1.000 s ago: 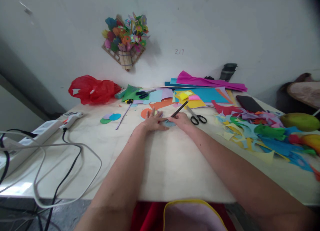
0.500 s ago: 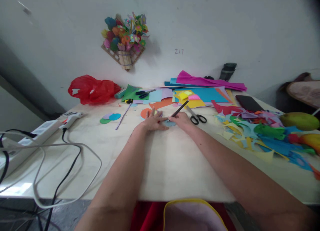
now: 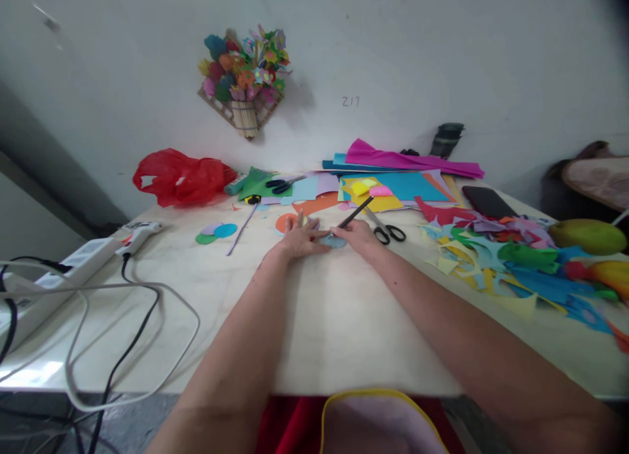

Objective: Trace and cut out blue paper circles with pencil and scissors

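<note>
A small light blue paper piece (image 3: 334, 242) lies on the white table between my hands. My left hand (image 3: 301, 239) rests flat with its fingers spread, its fingertips at the left edge of that piece. A dark pen (image 3: 360, 211) is pinched in my right hand (image 3: 358, 234), its tip down at the blue paper and its back end slanting up to the right. Just beyond my left hand is an orange paper circle (image 3: 285, 223), partly covered. Scissors with black handles (image 3: 389, 234) lie right of my right hand.
Green, lilac and blue circles (image 3: 225, 230) lie left, beside a thin purple strip (image 3: 242, 232). Coloured scraps (image 3: 533, 257) spread over the right side. Paper sheets (image 3: 422, 186), a red plastic bag (image 3: 181, 177) and other scissors (image 3: 280, 186) are behind. A power strip (image 3: 81, 261) with cables is at left.
My right hand and the pen tip have shifted very slightly at the blue paper. My left hand stays spread in the same place.
</note>
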The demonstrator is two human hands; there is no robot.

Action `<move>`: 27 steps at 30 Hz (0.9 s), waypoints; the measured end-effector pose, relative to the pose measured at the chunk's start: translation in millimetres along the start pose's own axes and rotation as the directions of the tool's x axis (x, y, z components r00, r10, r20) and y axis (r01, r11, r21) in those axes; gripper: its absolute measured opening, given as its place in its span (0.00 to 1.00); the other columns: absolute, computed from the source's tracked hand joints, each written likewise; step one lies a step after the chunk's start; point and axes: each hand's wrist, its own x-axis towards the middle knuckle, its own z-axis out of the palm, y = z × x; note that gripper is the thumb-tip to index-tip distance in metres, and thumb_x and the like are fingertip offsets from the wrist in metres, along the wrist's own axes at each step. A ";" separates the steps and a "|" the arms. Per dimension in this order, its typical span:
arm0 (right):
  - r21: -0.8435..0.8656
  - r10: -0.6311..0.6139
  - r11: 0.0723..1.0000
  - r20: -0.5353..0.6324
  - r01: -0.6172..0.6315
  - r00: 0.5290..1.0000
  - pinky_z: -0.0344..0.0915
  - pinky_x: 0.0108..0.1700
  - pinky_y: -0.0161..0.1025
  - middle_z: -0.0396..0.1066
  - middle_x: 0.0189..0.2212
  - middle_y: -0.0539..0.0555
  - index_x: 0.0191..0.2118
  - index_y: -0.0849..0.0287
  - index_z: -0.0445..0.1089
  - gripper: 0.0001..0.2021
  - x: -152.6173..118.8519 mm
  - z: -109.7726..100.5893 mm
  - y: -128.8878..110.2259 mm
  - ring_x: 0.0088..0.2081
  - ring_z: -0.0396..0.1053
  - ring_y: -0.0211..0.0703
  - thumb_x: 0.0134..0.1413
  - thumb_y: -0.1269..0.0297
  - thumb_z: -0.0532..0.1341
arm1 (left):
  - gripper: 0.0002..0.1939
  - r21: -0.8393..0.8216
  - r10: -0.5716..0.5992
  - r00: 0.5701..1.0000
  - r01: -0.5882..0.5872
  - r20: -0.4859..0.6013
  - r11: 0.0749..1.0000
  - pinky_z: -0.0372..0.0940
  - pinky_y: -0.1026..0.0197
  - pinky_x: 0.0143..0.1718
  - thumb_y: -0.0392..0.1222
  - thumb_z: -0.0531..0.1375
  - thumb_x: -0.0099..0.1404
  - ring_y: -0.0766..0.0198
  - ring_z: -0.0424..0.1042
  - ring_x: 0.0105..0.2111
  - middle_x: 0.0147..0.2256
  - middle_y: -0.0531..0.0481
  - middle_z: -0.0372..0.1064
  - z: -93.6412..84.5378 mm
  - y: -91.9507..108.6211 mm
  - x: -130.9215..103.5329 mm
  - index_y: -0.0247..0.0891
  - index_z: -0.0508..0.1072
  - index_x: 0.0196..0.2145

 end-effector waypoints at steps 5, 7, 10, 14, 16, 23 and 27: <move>0.014 -0.012 1.000 0.002 0.012 1.000 0.66 0.34 0.38 0.73 0.24 0.54 0.27 0.62 0.71 0.09 1.7 0.1 3.1 0.28 0.71 0.42 0.41 0.60 0.63 | 0.34 0.019 -0.002 1.000 0.002 -0.023 1.000 0.19 0.36 0.53 0.68 0.51 0.49 0.42 0.23 0.61 0.62 0.57 0.42 2.1 -0.6 0.6 0.58 0.60 0.54; 0.017 -0.009 1.000 0.001 0.009 1.000 0.66 0.34 0.38 0.73 0.24 0.54 0.27 0.62 0.71 0.09 2.1 0.3 3.5 0.28 0.71 0.42 0.40 0.61 0.63 | 0.34 0.012 0.000 1.000 0.001 -0.021 1.000 0.19 0.36 0.53 0.67 0.52 0.49 0.42 0.22 0.60 0.62 0.57 0.42 1.8 -0.3 0.4 0.58 0.60 0.54; 0.026 -0.009 1.000 0.000 0.009 1.000 0.66 0.34 0.38 0.73 0.24 0.54 0.27 0.63 0.71 0.09 1.6 0.5 3.1 0.29 0.71 0.42 0.41 0.61 0.63 | 0.33 -0.001 -0.005 1.000 0.005 -0.009 1.000 0.18 0.37 0.53 0.66 0.51 0.51 0.43 0.22 0.61 0.62 0.58 0.42 0.3 0.6 -0.1 0.58 0.60 0.54; 0.041 -0.010 0.999 0.017 0.009 1.000 0.66 0.35 0.37 0.74 0.24 0.54 0.27 0.62 0.71 0.09 1.6 0.2 3.7 0.29 0.71 0.41 0.42 0.61 0.63 | 0.29 -0.010 -0.023 1.000 0.023 0.005 1.000 0.18 0.37 0.53 0.62 0.49 0.55 0.45 0.22 0.61 0.62 0.58 0.41 -1.3 2.1 -0.6 0.58 0.60 0.54; 0.042 -0.008 0.999 0.017 0.007 1.000 0.67 0.35 0.37 0.74 0.24 0.54 0.27 0.62 0.71 0.09 2.3 0.3 4.7 0.29 0.71 0.41 0.42 0.61 0.63 | 0.29 -0.003 -0.024 1.000 0.024 0.007 1.000 0.18 0.38 0.53 0.60 0.51 0.55 0.45 0.21 0.61 0.62 0.58 0.41 -1.4 2.4 -0.7 0.58 0.60 0.54; 0.082 -0.027 0.996 0.004 0.027 1.000 0.67 0.35 0.38 0.73 0.23 0.54 0.26 0.62 0.70 0.08 2.6 3.2 5.9 0.29 0.72 0.41 0.41 0.62 0.63 | 0.30 0.010 -0.011 1.000 0.011 -0.016 1.000 0.19 0.38 0.54 0.61 0.51 0.54 0.45 0.21 0.61 0.62 0.59 0.41 0.2 -0.3 -0.6 0.58 0.59 0.55; 0.053 -0.044 0.998 0.004 0.044 0.999 0.67 0.34 0.37 0.73 0.24 0.54 0.26 0.62 0.71 0.09 2.7 5.1 6.6 0.29 0.72 0.42 0.40 0.61 0.64 | 0.32 0.033 -0.015 0.999 0.016 -0.039 0.999 0.18 0.37 0.54 0.63 0.51 0.52 0.45 0.20 0.60 0.62 0.58 0.40 1.3 -2.3 -0.5 0.57 0.59 0.55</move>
